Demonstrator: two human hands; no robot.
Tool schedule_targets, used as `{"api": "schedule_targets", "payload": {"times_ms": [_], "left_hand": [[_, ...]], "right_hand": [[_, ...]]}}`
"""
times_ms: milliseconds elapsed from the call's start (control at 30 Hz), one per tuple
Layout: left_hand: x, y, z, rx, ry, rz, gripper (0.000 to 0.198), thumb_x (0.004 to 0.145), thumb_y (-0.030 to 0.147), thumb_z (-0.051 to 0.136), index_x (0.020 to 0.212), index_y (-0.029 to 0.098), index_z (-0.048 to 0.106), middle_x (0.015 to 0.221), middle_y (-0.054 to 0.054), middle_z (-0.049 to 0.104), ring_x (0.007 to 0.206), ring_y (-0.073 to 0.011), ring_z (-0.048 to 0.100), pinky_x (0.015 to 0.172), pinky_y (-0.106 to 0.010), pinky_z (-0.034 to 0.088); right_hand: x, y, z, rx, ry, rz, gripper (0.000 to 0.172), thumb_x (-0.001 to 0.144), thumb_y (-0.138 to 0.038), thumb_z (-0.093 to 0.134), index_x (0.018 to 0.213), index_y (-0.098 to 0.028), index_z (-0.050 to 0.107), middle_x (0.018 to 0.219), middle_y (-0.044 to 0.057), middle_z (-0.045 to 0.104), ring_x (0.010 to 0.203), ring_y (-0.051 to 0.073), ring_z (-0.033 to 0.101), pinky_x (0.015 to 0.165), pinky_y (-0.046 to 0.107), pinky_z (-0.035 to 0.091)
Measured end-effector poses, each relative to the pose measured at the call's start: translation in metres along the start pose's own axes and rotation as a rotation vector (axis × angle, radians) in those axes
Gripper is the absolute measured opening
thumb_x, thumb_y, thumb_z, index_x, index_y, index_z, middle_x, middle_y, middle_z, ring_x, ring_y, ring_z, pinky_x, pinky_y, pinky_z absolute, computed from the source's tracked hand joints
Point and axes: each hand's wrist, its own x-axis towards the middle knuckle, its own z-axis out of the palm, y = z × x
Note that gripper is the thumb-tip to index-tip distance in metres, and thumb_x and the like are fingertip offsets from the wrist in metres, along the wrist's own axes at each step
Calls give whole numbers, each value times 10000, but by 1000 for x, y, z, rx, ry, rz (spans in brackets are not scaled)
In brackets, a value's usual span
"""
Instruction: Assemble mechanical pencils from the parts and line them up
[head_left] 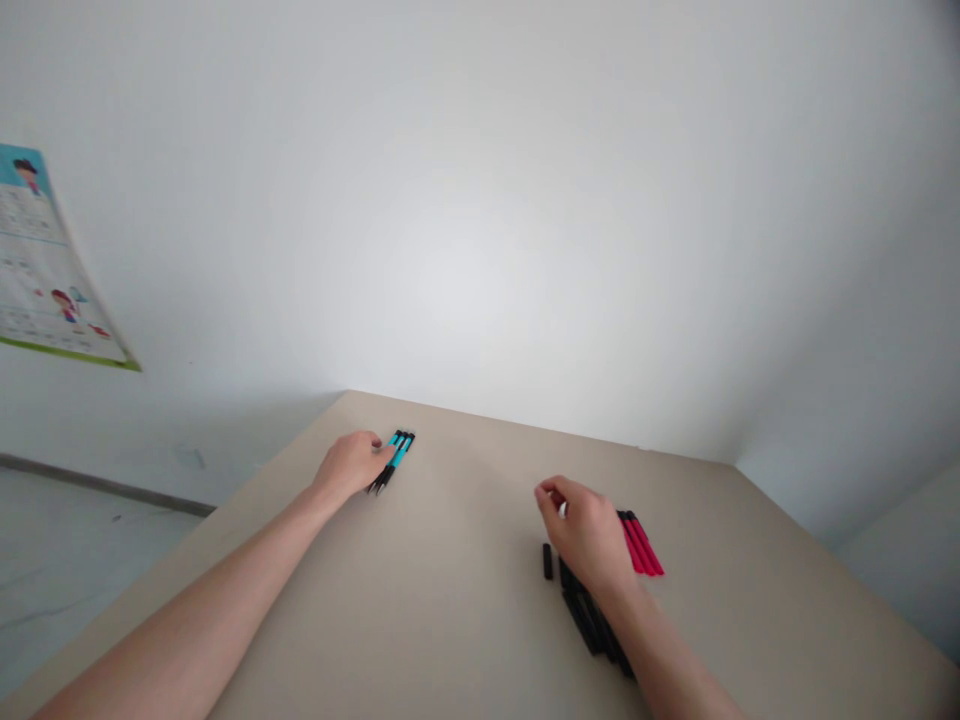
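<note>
Two bare forearms came closest to me, the left forearm (225, 600) reaching toward eleven o'clock and the right forearm (667, 650) entering from five. Beneath them spread the tabletop (420, 600); I took its middle as the dial's centre, with twelve at the wall (480, 220).

Between ten and eleven, the left hand (356, 462) had its thumb against the blue pens (401, 456), which lay side by side with their tips toward seven. Whether that grip pinched them or merely rested there, I couldn't tell. Toward two to three, the right hand (589, 525) had its fingers curled in, thumb near forefinger; something white showed within, but I couldn't tell whether the grip was closed on it.

Just past that hand, at three, lay the red pens (645, 545), partly hidden. Black pieces (586, 625) sat around four, partly under the wrist, with a small black piece (547, 562) apart from them.

As I judged it, a dropped wrist could scatter the black pieces, a brush could roll the small one, and a careless sweep toward nine could fan out the blue pens. I saw no container; the pens lay loose.
</note>
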Motion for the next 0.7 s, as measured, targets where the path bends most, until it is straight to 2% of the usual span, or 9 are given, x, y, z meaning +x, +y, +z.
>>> {"api": "schedule_targets", "payload": {"times_ms": [133, 233, 367, 533, 700], "left_hand": [[-1, 1, -2, -31, 44, 19, 378, 806, 392, 496, 1007, 138, 690, 874, -104, 709, 807, -239, 654, 695, -264, 455], [-2, 1, -3, -65, 70, 61, 327, 809, 352, 497, 998, 165, 686, 815, -62, 700, 749, -211, 645, 666, -255, 446], [-4, 3, 1, -114, 87, 168, 262, 809, 309, 505, 951, 193, 692, 806, -27, 682, 723, -174, 621, 669, -241, 436], [-14, 13, 7, -284, 101, 540, 233, 851, 261, 473, 836, 173, 687, 734, -17, 646, 647, -131, 569, 641, -221, 416], [-32, 25, 7, -356, -45, 803, 217, 865, 212, 484, 785, 160, 678, 715, -15, 637, 621, -104, 542, 615, -201, 397]], "right_hand": [[12, 31, -16, -217, 72, 302, 176, 824, -272, 494, 782, -223, 658, 762, 30, 688, 674, 187, 607, 563, 253, 316], [15, 41, -20, -281, 61, 378, 203, 818, -266, 475, 812, -220, 673, 785, 55, 697, 712, 199, 622, 556, 256, 325], [15, 40, -15, -290, -14, 402, 232, 810, -272, 463, 829, -219, 688, 795, 78, 702, 758, 220, 640, 576, 265, 359], [16, 42, -13, -303, -123, 445, 260, 801, -303, 457, 796, -214, 700, 815, 113, 704, 810, 262, 654, 616, 295, 408], [17, 56, -18, -327, -201, 536, 255, 762, -312, 494, 805, -179, 708, 845, 154, 704, 823, 297, 664, 610, 317, 437]]}}
